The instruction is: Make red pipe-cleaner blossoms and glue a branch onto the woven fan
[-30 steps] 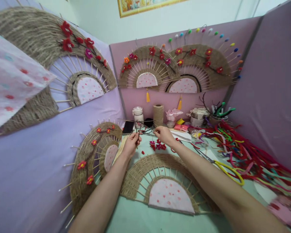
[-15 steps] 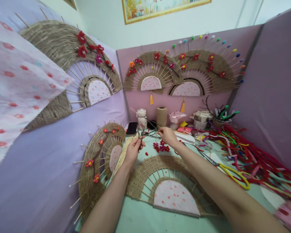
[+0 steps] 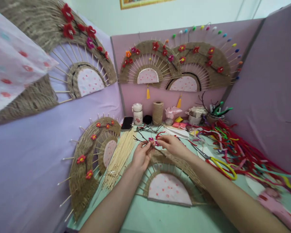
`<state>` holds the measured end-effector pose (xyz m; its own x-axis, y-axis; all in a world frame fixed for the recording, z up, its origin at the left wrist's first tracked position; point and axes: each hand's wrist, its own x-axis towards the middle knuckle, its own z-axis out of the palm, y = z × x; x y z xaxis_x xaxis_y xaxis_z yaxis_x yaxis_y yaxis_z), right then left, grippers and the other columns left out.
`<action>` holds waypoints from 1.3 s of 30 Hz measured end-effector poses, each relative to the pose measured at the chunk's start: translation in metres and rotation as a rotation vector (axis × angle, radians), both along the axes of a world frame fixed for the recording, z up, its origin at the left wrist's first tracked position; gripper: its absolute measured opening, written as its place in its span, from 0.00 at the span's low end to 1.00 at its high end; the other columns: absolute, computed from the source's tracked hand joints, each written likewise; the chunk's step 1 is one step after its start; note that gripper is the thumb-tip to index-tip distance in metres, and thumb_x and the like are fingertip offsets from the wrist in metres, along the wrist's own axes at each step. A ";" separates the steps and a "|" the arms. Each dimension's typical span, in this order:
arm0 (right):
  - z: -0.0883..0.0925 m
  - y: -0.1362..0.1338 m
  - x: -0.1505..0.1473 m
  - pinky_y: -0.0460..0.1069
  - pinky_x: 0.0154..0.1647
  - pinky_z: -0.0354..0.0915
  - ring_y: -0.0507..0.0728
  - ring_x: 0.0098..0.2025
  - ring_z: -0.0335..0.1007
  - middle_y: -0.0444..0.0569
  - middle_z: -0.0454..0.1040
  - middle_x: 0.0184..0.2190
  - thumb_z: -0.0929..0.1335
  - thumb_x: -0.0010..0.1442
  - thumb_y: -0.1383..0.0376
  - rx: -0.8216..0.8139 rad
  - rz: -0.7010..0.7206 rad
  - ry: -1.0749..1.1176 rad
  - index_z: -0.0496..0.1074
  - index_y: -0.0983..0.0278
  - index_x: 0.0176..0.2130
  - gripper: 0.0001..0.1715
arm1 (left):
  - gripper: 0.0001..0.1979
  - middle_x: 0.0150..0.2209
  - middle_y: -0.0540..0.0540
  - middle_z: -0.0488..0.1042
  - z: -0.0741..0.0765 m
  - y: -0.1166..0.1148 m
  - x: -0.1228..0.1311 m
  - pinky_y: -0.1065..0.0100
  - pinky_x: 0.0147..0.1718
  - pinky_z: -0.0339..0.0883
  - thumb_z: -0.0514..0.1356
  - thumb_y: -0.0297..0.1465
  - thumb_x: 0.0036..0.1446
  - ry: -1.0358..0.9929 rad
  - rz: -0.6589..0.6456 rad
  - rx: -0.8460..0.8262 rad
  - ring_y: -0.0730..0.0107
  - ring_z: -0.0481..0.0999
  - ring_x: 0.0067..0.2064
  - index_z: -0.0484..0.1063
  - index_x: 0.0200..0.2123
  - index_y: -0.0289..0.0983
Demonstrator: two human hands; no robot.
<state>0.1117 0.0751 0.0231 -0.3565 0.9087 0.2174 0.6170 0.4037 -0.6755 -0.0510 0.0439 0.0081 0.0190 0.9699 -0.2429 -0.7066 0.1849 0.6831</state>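
Main risk, I'd judge: the twig snapping, since it looks thin and the L hand has it pinched btwn thumb and fingers; too hard a squeeze or a sideways push from the R hand would prob. do it. Too loose a pinch and it could roll, esp. w/ both ends sticking out free. Its forked end points up-left, near the black wire at frame centre, so a careless lift that way might snag. Small magenta flowers sit right by the fingertips; a brush of a knuckle could knock one off or lose it. R forearm runs near the scissors, right of centre, so a wide elbow swing could shove them. As for position: twig is mid-frame, slanting from upper left to lower right, crossing the L hand's fingertips, its plain end reaching below the R hand's fingers, above the fan at lower centre. R hand's fingers are bent in close to the flowers; can't tell if they grip one or just touch. Bundle of sticks lies left of the L hand, apart from it.
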 end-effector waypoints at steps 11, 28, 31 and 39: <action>-0.027 -0.071 0.048 0.49 0.38 0.64 0.57 0.36 0.74 0.49 0.79 0.32 0.65 0.59 0.65 0.120 -0.323 0.002 0.76 0.61 0.32 0.09 | 0.17 0.40 0.43 0.76 -0.030 -0.012 0.030 0.64 0.45 0.71 0.67 0.24 0.48 0.313 -0.064 0.064 0.68 0.78 0.41 0.65 0.40 0.37; -0.044 -0.067 0.097 0.48 0.39 0.61 0.58 0.40 0.75 0.49 0.81 0.36 0.66 0.61 0.66 -0.067 -0.367 -0.273 0.79 0.61 0.36 0.11 | 0.07 0.38 0.45 0.77 -0.044 -0.001 0.009 0.66 0.40 0.69 0.59 0.31 0.57 1.297 -0.052 0.665 0.66 0.76 0.41 0.76 0.37 0.38; -0.045 -0.066 0.097 0.48 0.38 0.60 0.59 0.40 0.75 0.49 0.81 0.36 0.65 0.61 0.66 -0.085 -0.375 -0.289 0.79 0.62 0.36 0.11 | 0.07 0.36 0.45 0.78 -0.047 0.002 0.008 0.66 0.39 0.69 0.59 0.31 0.57 1.317 -0.071 0.615 0.66 0.76 0.38 0.77 0.35 0.37; -0.041 -0.066 0.095 0.49 0.40 0.62 0.57 0.37 0.74 0.48 0.80 0.33 0.67 0.57 0.65 -0.089 -0.473 -0.008 0.77 0.62 0.33 0.07 | 0.07 0.34 0.46 0.78 -0.051 0.006 0.007 0.68 0.37 0.69 0.59 0.33 0.55 1.229 -0.007 0.579 0.67 0.76 0.36 0.76 0.33 0.37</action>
<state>0.2063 0.0087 -0.0180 0.0989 0.9866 0.1298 0.7244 0.0180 -0.6891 -0.0439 0.0503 -0.0431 0.0925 0.9385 0.3328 0.4103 -0.3404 0.8460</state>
